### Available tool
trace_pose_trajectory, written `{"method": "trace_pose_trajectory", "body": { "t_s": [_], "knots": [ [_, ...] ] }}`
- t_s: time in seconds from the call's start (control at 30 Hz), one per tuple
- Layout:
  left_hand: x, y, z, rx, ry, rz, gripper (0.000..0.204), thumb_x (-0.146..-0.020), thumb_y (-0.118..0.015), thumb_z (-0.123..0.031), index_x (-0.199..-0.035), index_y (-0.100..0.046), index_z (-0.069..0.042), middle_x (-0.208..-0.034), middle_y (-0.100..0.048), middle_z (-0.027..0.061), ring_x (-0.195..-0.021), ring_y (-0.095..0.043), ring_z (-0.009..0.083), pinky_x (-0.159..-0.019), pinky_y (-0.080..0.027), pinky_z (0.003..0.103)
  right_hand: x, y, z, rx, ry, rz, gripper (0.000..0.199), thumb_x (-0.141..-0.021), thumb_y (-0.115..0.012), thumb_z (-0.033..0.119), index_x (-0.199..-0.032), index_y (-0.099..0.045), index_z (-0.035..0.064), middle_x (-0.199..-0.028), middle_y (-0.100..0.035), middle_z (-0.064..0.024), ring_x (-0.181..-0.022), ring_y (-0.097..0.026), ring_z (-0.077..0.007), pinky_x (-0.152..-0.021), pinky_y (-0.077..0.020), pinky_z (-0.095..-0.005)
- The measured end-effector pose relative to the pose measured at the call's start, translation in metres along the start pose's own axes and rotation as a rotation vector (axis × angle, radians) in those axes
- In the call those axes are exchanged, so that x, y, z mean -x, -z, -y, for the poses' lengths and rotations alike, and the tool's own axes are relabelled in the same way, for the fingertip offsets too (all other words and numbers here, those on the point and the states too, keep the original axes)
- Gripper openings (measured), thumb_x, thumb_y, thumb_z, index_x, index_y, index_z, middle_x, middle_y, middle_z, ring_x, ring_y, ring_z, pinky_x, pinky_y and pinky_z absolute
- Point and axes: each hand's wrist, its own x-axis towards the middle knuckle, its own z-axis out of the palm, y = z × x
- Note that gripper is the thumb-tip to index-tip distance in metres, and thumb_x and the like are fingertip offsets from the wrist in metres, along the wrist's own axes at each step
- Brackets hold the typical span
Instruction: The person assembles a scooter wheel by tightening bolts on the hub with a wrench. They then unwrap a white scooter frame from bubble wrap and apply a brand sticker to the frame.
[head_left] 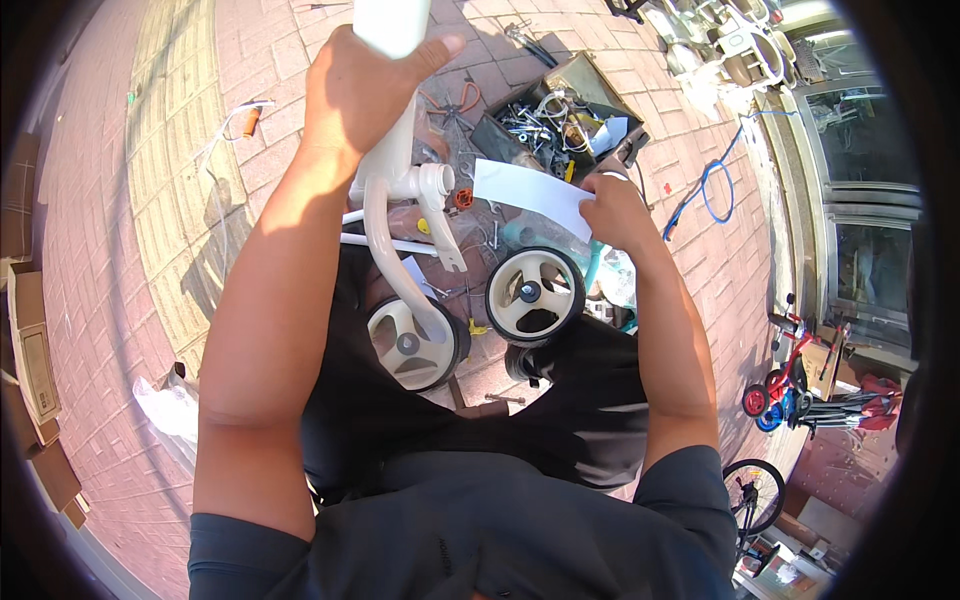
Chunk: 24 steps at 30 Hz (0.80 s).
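My left hand (345, 100) is wrapped round the thick white tube of a small cycle frame (398, 145), its thumb pointing right. Curved tubes run down from it to a cream wheel (408, 342) with a black tyre, by my left knee. A second cream wheel (530, 291) stands upright between my legs, to the right of the first. In my right hand (617, 212) is a white paper strip (530, 193), pinched at its right end; the strip curves out to the left, short of the frame.
Beyond the paper lies an open toolbox (592, 76) full of bolts and metal parts. Loose tools and plastic bags litter the brick paving around the wheels. A blue cord (718, 190) lies at the right, and cardboard boxes (35, 345) stand along the left edge.
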Motion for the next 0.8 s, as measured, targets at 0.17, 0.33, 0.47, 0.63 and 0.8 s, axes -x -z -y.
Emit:
{"method": "trace_pose_trajectory", "body": {
  "t_s": [0.17,0.33,0.47,0.63,0.8],
  "knots": [
    [0.015,-0.021,-0.017,0.312,0.214,0.154,0.060,-0.083,-0.083,-0.056,-0.091,-0.073,0.002,-0.074,-0.070,0.0117,-0.067,-0.068,0.0197,-0.060,-0.054,0.038,0.083,0.060,0.050,-0.243,0.224,-0.838,0.021,-0.093,-0.068,0.005,-0.113,-0.073,0.0024,-0.083,-0.073,-0.0147,-0.067,-0.069,-0.0206,-0.064,-0.0548,-0.0311],
    [0.044,-0.053,-0.026,0.908,0.372,0.313,0.058,-0.086,-0.082,-0.058,-0.097,-0.068,-0.003,-0.077,-0.063,0.0034,-0.067,-0.059,0.0141,-0.059,-0.049,0.031,0.108,0.031,0.082,0.172,0.644,-1.038,0.038,-0.074,-0.078,0.001,-0.110,-0.079,0.0102,-0.099,-0.073,-0.0079,-0.071,-0.067,-0.0211,-0.059,-0.0551,-0.0305],
    [0.052,-0.059,-0.028,1.099,0.415,0.353,0.058,-0.089,-0.081,-0.052,-0.112,-0.062,-0.003,-0.083,-0.062,0.0021,-0.071,-0.059,0.0113,-0.060,-0.050,0.028,0.111,0.011,0.084,0.160,0.605,-0.973,0.039,-0.071,-0.079,0.003,-0.109,-0.080,0.0099,-0.106,-0.074,-0.0092,-0.068,-0.066,-0.0192,-0.053,-0.0530,-0.0307],
    [0.046,-0.044,-0.032,1.090,0.501,0.359,0.038,-0.093,-0.072,-0.034,-0.113,-0.062,-0.003,-0.093,-0.064,0.0056,-0.074,-0.064,0.0137,-0.064,-0.054,0.029,0.103,-0.001,0.075,0.092,0.520,-0.912,0.038,-0.074,-0.077,0.001,-0.111,-0.078,0.0077,-0.112,-0.075,-0.0127,-0.078,-0.074,-0.0247,-0.061,-0.0603,-0.0344],
    [0.047,-0.039,-0.038,1.264,0.498,0.314,0.040,-0.092,-0.068,-0.035,-0.114,-0.061,-0.002,-0.099,-0.063,0.0094,-0.078,-0.068,0.0214,-0.065,-0.055,0.034,0.086,0.007,0.051,-0.123,0.427,-0.969,0.039,-0.080,-0.079,-0.001,-0.119,-0.075,0.0019,-0.119,-0.073,-0.0189,-0.100,-0.075,-0.0340,-0.086,-0.0619,-0.0382]
  ]
}}
